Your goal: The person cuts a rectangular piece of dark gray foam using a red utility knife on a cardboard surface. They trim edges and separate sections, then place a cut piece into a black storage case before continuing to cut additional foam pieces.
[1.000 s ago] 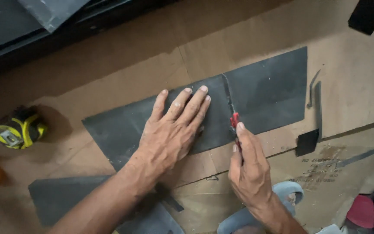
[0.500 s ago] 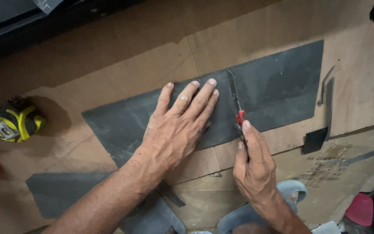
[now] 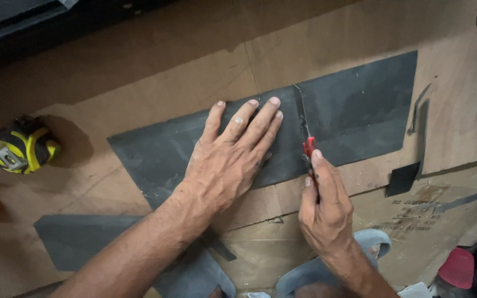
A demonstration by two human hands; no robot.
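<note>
Dark sheet (image 3: 354, 118) lies on cardboard (image 3: 139, 94); my left hand (image 3: 230, 157) presses it flat, fingers spread. Right hand (image 3: 324, 207) grips a red knife (image 3: 308, 148) on the sheet, cut mostly made, near edge left.

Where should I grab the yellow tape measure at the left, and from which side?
Probably from above, fingers across the two broad flat faces of the tape measure. It lies alone on the cardboard, tilted, well clear of the left hand, so nothing blocks the approach.
</note>
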